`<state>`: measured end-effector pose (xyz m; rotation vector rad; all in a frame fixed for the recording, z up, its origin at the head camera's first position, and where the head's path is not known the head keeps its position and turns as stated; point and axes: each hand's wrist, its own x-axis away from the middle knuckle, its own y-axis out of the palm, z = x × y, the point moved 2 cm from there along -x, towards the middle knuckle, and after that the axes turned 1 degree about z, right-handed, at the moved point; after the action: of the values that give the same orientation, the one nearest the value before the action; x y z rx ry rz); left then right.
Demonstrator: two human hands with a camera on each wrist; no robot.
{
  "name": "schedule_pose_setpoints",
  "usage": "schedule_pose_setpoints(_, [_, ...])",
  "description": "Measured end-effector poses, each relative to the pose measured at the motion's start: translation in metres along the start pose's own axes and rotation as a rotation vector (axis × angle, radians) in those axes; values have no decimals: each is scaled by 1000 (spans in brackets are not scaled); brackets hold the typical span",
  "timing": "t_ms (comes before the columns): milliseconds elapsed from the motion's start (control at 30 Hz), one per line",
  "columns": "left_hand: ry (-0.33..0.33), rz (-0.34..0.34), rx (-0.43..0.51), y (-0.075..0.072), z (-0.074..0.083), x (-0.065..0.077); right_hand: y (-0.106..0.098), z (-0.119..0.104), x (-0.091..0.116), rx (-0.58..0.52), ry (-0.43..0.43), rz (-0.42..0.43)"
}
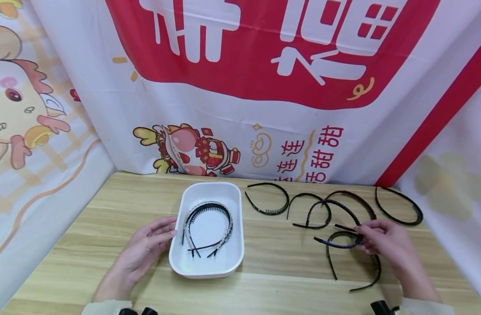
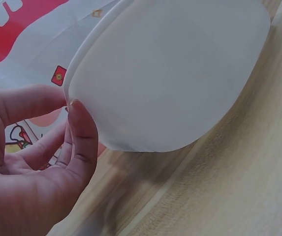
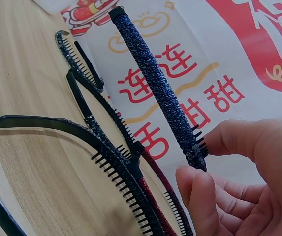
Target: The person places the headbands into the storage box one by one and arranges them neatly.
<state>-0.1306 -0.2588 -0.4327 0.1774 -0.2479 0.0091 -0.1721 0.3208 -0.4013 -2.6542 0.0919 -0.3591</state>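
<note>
A white plastic tub (image 1: 209, 274) stands left of centre on the table, with headbands (image 1: 230, 225) inside, one beaded. My left hand (image 1: 151, 240) is at its left side. In the left wrist view, thumb and fingers pinch the tub's rim (image 2: 70, 73). Over at the right, my right hand (image 1: 386, 243) holds a dark blue glittery headband (image 3: 155, 83) between thumb and fingers, raised above other headbands. Its small comb teeth show near the fingertips. Directly below that hand lie a toothed black headband (image 1: 378, 267) and a dark red one (image 1: 354, 195).
More black headbands lie along the back: one (image 1: 286, 201) beside the tub, another (image 1: 329, 214) nearer the middle, and one (image 1: 418, 214) at the far right. A printed cloth (image 1: 240, 109) hangs behind the wooden table (image 1: 287, 288), with side cloths left and right.
</note>
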Motion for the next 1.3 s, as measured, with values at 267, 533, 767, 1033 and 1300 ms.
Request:
schedule_pose_setpoints(267, [26,-62,-4,-3,0,0,1,-1,-1,3,-3,-8])
schedule_pose_setpoints(533, [32,-110,-3,-5,1,1,3,-3,-1,14,5,-13])
schedule_pose_setpoints(767, [28,-106,-16,-3,3,2,7,-10,-1,35,-25,-10])
schedule_pose_setpoints(1033, [21,-89,-22,-2,3,2,19,-24,-5,51,-45,-23])
schedule_pose_setpoints(1300, [31,-90,-19,-3,3,2,40,-46,-4,57,-86,-46])
